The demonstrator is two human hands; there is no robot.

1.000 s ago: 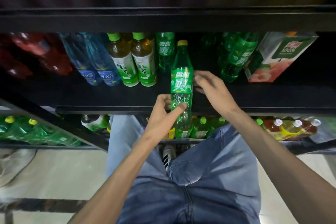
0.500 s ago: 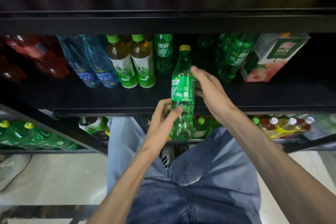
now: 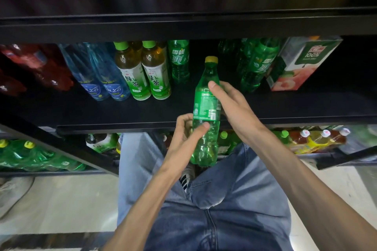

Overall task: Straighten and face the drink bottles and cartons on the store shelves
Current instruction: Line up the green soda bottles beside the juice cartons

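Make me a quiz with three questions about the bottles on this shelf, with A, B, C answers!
1. Where is the juice carton?
A. right end of the middle shelf
B. on the floor
C. left of the blue bottles

2. What colour is the cap of the held green bottle?
A. red
B. yellow
C. white

3. What are the hands doing?
A. both hold the bottle
B. both hang free
C. one lifts the carton

Answers:
1 A, it stands right of the green bottles.
2 B, the cap is yellow.
3 A, the left hand grips the bottle low down and the right hand grips it at the label.
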